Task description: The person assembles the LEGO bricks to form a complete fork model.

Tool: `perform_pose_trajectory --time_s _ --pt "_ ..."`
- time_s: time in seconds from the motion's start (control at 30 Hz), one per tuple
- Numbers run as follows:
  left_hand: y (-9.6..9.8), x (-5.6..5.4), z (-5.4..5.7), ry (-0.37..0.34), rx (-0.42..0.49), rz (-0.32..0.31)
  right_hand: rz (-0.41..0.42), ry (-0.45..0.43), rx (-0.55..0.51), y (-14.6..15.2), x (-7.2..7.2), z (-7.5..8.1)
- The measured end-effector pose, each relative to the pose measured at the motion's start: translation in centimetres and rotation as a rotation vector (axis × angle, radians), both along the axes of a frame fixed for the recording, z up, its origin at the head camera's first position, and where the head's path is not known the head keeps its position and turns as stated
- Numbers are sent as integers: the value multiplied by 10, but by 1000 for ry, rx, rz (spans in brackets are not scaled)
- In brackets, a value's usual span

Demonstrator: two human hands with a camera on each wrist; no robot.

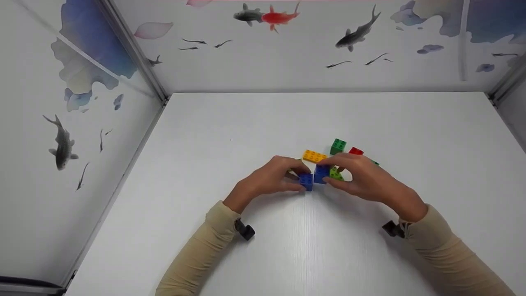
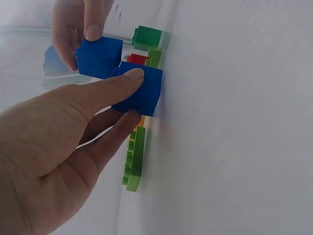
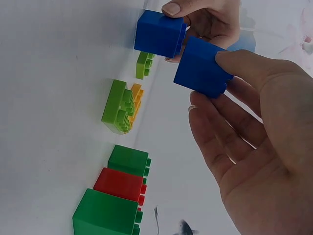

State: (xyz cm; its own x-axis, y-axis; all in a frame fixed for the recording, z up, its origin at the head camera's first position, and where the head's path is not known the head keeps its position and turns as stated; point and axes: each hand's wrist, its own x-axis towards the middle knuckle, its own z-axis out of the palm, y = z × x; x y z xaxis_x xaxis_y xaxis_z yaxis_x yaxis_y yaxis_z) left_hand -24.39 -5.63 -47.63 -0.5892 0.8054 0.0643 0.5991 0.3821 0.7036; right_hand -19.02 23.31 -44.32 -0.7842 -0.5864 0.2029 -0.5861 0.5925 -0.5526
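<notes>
Two blue toy building bricks are held close together, studs up. My left hand point(image 1: 267, 177) pinches one blue brick point(image 1: 306, 181), its thumb point(image 2: 133, 74) on the near side and a finger behind. The other blue brick point(image 1: 321, 174) is between the thumb and fingers of my right hand point(image 1: 367, 177), raised a little higher than the first. In the right wrist view this right-hand brick point(image 3: 199, 67) hangs tilted above the table level, beside the left-hand brick point(image 3: 157, 32), which sits lower, close to the white surface.
Just beyond the hands lie a yellow brick point(image 1: 314, 156), a lime brick point(image 1: 336, 174), a green brick point(image 1: 338, 146) and a red brick point(image 1: 356, 151). Another green brick point(image 3: 105, 214) stands beside the red one. A flat lime brick point(image 2: 135, 160) lies near the left fingers. Printed panels wall the white table point(image 1: 230, 123).
</notes>
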Motion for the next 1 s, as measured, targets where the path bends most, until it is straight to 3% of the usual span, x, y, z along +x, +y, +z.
perform_pose_trajectory --time_s 1.0 --pt "12 5 -9 -2 88 -27 60 120 -71 -5 2 -5"
